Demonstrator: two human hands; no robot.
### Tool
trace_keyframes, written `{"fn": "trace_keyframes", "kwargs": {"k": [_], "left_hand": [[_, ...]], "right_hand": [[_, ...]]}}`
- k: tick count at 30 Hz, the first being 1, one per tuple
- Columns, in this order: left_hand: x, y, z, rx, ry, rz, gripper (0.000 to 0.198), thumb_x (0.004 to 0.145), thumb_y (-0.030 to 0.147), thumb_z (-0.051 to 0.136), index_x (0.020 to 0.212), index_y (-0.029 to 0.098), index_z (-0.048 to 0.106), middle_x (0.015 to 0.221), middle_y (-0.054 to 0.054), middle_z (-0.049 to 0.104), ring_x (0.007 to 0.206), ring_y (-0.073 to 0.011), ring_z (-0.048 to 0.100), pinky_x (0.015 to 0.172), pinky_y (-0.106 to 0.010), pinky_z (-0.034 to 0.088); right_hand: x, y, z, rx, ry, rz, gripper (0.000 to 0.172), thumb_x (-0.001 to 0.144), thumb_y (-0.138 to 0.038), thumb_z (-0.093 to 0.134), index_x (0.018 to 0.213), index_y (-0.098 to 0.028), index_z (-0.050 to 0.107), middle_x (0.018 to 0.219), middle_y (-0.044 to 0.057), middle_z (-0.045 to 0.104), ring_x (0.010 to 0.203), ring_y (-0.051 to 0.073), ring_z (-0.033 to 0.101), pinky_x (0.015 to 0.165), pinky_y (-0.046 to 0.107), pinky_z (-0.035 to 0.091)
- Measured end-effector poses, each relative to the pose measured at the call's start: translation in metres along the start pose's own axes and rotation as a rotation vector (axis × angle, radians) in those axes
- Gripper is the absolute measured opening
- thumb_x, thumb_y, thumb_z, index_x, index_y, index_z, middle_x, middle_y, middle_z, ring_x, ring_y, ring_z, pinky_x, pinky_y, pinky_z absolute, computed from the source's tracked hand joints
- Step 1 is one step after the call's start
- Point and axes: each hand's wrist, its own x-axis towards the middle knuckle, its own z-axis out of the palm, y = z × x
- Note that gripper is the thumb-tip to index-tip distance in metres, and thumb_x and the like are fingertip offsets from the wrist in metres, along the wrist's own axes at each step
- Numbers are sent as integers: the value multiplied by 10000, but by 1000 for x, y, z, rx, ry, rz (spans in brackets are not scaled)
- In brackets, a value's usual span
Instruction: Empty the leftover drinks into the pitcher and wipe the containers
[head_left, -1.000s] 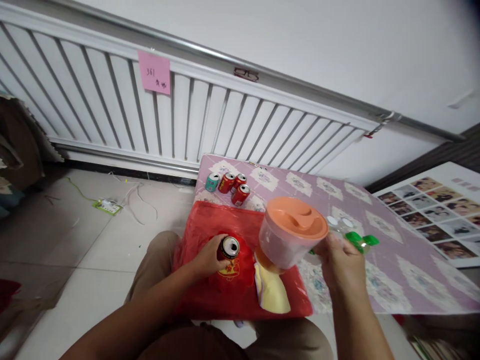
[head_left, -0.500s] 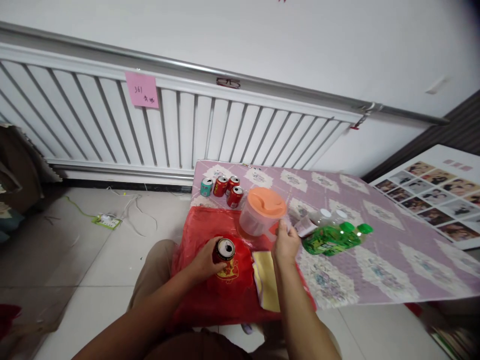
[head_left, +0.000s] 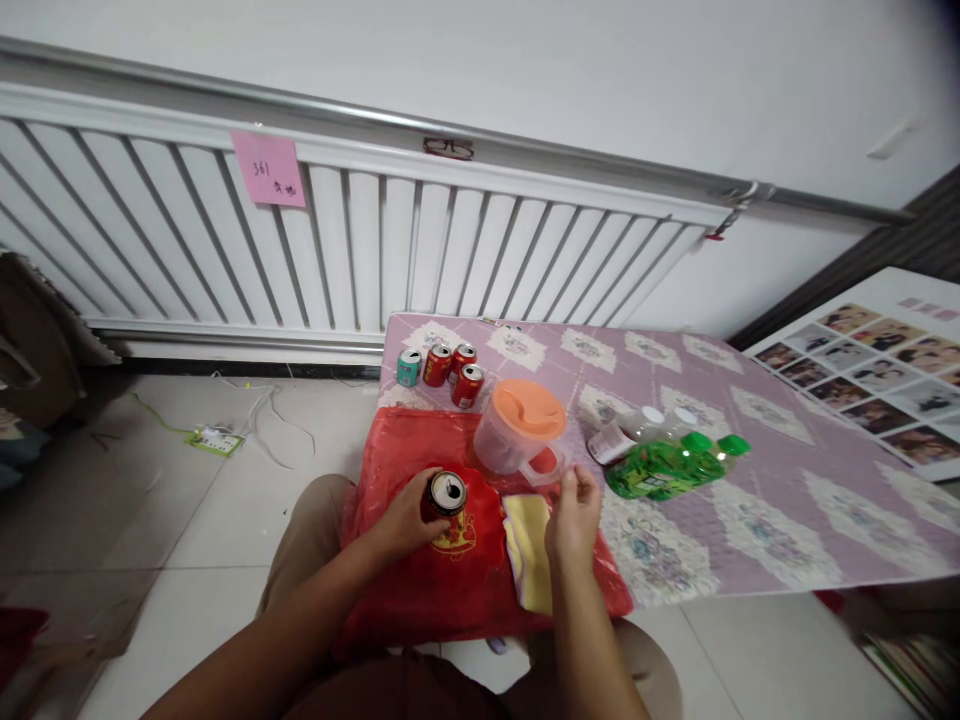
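Note:
My left hand [head_left: 405, 515] is wrapped round a dark drink can [head_left: 448, 497], upright with its opened top facing up. Under it is a red plate or mat with a yellow print [head_left: 457, 540], on a red plastic-covered surface [head_left: 397, 590]. A clear plastic pitcher [head_left: 499, 450] with an orange lid [head_left: 523, 408] stands just beyond the can. My right hand [head_left: 574, 520] is beside the pitcher's handle, apart from it, with its fingers loosely bent and nothing seen in them. A folded yellow cloth [head_left: 531, 550] lies just left of that hand.
Three red cans [head_left: 466, 386] and a teal can [head_left: 408, 368] stand at the back left of the flowered tablecloth [head_left: 705, 510]. Several bottles, two with green caps [head_left: 697, 443], lie on the right. A white radiator [head_left: 360, 240] is behind the table.
My right hand has let go of the pitcher's handle and drawn slightly down and away. My left hand keeps its hold on the can. The view has shifted a little.

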Motion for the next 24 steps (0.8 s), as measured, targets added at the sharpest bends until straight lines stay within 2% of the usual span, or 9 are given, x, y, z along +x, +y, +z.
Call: {"fn": "trace_keyframes", "kwargs": {"k": [2,4,9,11,14,20,24], "left_hand": [[0,-1,0,3,4,1,731,634,66,771,1294,206,492,1335,-108,595,1273,-285,542,1135,-490,390],[0,-3,1,7,9,11,727,633,73,775,1290,206,495,1332,-100,597,1270,-280,544,1134,-487,392],[1,-10,4,11,29,24,736,622,93,794,1287,198,497,1320,-99,596,1265,-286,546,1130,-484,393],[1,-13,6,14,57,7,790,595,113,825,1302,192,484,1341,-115,572,1279,-303,532,1132,-494,385],[0,-16,10,33,109,3,868,551,155,873,1320,186,471,1351,-133,546,1287,-323,514,1130,-510,374],[1,-9,11,116,110,58,739,542,142,878,1200,202,546,1200,-88,607,1153,-293,570,1047,-481,434],[2,-6,11,117,98,51,713,554,136,864,1187,203,542,1205,-81,599,1150,-285,565,1042,-473,436]], "right_hand": [[-13,10,-9,-67,49,39,597,881,-633,371,1266,-178,411,1208,123,570,1056,221,598,856,356,510],[-26,16,-19,-148,35,60,638,862,-631,411,1291,-159,407,1252,160,559,1122,253,586,929,397,490],[-53,21,-34,-403,-158,26,624,709,-540,631,1213,-173,590,1341,192,571,1302,388,459,1106,575,300],[-60,20,-33,-679,-282,32,608,766,-511,578,1293,-208,575,1438,172,512,1357,396,402,1078,625,306],[-66,20,-30,-1056,-443,19,550,883,-471,466,1387,-257,514,1529,117,432,1383,338,393,1033,589,377],[-69,18,-28,-1144,-455,-29,532,927,-470,451,1408,-250,504,1542,111,422,1371,314,409,1017,534,409],[-70,20,-28,-1174,-454,-40,540,939,-468,447,1425,-236,487,1543,115,417,1372,312,403,1003,530,422]]}}
